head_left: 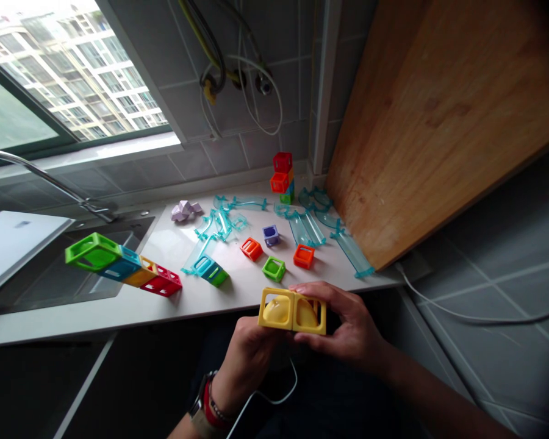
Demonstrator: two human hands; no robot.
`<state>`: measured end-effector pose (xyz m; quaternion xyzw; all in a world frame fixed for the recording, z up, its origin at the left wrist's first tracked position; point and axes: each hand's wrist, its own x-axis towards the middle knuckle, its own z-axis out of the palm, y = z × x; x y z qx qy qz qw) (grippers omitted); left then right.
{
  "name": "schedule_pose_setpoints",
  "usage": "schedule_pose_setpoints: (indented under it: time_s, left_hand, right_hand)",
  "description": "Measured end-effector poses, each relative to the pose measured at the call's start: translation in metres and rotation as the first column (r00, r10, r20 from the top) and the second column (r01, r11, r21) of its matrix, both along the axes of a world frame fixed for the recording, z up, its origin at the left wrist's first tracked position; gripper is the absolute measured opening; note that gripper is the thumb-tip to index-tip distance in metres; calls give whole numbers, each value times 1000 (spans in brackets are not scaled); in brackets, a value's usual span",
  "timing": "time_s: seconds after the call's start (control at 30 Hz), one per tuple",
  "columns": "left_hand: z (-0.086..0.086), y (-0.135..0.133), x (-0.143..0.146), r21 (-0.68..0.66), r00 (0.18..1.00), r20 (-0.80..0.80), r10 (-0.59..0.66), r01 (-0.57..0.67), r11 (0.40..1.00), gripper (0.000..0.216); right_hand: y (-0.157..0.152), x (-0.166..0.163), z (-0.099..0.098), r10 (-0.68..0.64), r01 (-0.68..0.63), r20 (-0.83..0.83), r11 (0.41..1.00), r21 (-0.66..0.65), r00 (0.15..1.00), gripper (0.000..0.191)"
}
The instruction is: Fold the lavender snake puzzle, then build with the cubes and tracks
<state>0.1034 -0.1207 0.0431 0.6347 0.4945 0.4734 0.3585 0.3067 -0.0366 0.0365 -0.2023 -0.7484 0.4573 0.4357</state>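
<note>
Two yellow open-sided toy cubes [294,292] are joined side by side in front of me, just off the counter's front edge. My left hand [251,347] grips the left cube from below, its fingers partly hidden behind it. Thumb and fingers of my right hand [348,323] are closed around the right cube. Just beyond them on the counter are a green cube [273,269], two orange-red cubes [304,256] and a purple cube [271,235]. A blue cube joined to a green one [209,270] lies further left.
A tall column of green, blue, yellow and red cubes [132,271] stands at left by the sink [96,292]. Clear teal track pieces [306,227] lie towards the back, near a small cube stack [282,180]. A wooden board [439,103] leans at right; a faucet [50,177] arches at left.
</note>
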Motion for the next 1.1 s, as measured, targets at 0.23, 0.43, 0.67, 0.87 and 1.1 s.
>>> schedule_pose_setpoints:
  time_s: [0.23, 0.43, 0.67, 0.87, 1.1]
  left_hand:
    - [-12, -1, -8, -55, 998, -43, -48, 46, 997, 26]
    - [-13, -2, -11, -33, 996, -69, -60, 58, 998, 28]
    - [-6, 1, 1, 117, 982, -188, -19, 42, 992, 23]
    - [-12, 0, 4, 78, 971, -240, 21, -2, 997, 27]
    - [2, -11, -5, -40, 963, -254, -84, 77, 996, 45]
  right_hand:
    - [-1, 1, 0, -14, 14, 17, 1000, 7, 1000, 67]
    - [-2, 1, 1, -22, 22, 21, 1000, 3, 1000, 66]
    - [-2, -2, 1, -12, 8, 83, 999, 46, 997, 67]
    - [-4, -3, 4, -63, 60, 193, 998, 21, 979, 62]
    - [4, -3, 9, -198, 234, 160, 938, -257, 967, 44]
